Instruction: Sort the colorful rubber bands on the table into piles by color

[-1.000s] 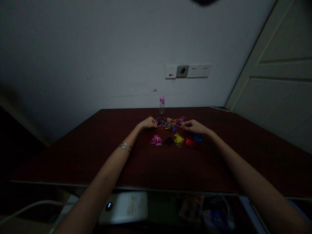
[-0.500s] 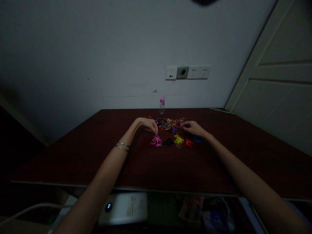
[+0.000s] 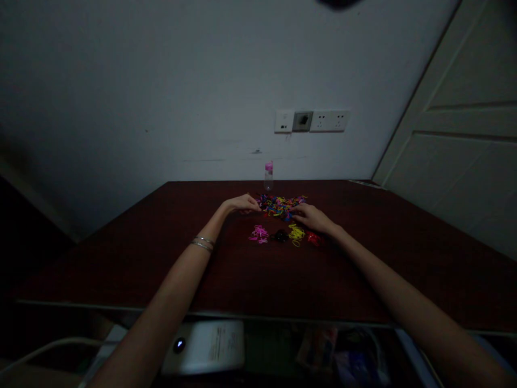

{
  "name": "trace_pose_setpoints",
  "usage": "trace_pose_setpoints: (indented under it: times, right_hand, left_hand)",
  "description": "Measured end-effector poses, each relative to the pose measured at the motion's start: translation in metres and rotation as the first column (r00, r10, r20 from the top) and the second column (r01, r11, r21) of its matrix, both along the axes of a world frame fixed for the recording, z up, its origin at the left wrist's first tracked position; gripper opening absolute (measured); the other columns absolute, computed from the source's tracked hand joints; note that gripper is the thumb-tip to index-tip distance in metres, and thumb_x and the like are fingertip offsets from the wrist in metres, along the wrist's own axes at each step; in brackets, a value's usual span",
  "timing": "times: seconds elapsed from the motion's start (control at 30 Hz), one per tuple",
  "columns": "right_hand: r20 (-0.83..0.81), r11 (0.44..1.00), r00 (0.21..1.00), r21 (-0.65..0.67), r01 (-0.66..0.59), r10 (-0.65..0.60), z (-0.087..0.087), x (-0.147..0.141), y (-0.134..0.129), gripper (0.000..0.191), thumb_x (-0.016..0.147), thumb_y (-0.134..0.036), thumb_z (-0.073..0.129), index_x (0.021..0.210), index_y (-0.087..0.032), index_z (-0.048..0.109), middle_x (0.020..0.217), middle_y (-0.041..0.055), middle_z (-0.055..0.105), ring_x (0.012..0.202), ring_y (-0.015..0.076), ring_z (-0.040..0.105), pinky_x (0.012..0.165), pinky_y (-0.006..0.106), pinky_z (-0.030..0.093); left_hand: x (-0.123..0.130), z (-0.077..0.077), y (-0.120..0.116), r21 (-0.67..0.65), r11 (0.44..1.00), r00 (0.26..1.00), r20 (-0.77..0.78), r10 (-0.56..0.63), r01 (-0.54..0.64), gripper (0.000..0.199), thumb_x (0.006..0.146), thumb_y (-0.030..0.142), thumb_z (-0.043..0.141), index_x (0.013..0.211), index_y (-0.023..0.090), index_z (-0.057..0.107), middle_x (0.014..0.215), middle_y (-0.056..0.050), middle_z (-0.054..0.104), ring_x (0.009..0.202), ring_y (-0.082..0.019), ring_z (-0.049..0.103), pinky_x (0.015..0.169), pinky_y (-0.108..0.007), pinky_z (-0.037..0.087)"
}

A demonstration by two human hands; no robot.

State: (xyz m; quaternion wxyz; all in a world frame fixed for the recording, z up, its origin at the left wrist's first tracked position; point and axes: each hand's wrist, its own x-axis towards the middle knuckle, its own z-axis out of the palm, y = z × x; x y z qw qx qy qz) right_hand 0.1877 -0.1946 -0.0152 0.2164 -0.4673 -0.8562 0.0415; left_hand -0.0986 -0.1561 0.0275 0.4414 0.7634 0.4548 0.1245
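Observation:
A mixed heap of small coloured rubber bands (image 3: 278,206) lies near the back of the dark red table. At its left edge is my left hand (image 3: 243,204), fingers curled and pressed together; whatever they pinch is too small to make out. My right hand (image 3: 314,217) reaches the heap's right edge, with thumb and forefinger apart at the bands. In front of the heap, sorted by colour, lie pink rubber bands (image 3: 259,233), black rubber bands (image 3: 281,235), yellow rubber bands (image 3: 297,232) and red rubber bands (image 3: 313,238). My right hand and wrist hide the blue ones.
Behind the heap stands a clear bottle with a pink top (image 3: 269,177), close to the wall. Sockets (image 3: 329,120) are set in the wall above the table (image 3: 133,258). Below the front edge, an open space holds a white device (image 3: 210,347) and packets (image 3: 319,347).
My left hand has drawn back from above the pink bands to the heap's left edge. My right hand has shifted left and slightly nearer, its fingers now apart, covering the blue bands.

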Motion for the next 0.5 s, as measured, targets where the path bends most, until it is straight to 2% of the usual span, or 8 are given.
trace_pose_setpoints:
  times: [0.2,0.5]
  right_hand:
    - [0.121,0.992,0.986,0.060,0.110,-0.117,0.001,-0.009,-0.010,0.025,0.084,-0.036,0.047,0.097,-0.021,0.063,0.101,0.0070,0.060,0.093,0.0190,0.054,0.074,0.027,0.043]
    - [0.090,0.984,0.982,0.082,0.158,-0.166,-0.001,-0.011,-0.007,0.023,0.084,-0.035,0.046,0.087,-0.022,0.064,0.093,0.0064,0.061,0.088,0.0190,0.055,0.067,0.025,0.042]
  left_hand:
    - [-0.004,-0.013,0.008,-0.005,0.998,0.998,0.009,0.062,-0.062,0.025,0.063,0.039,0.063,0.064,0.014,0.056,0.049,0.003,0.041,0.041,-0.005,0.032,0.041,-0.021,0.020]
    - [-0.008,-0.026,0.018,-0.016,0.994,0.994,0.019,0.108,-0.108,0.029,0.064,0.042,0.063,0.065,0.014,0.056,0.049,0.003,0.042,0.040,-0.005,0.033,0.040,-0.021,0.020]
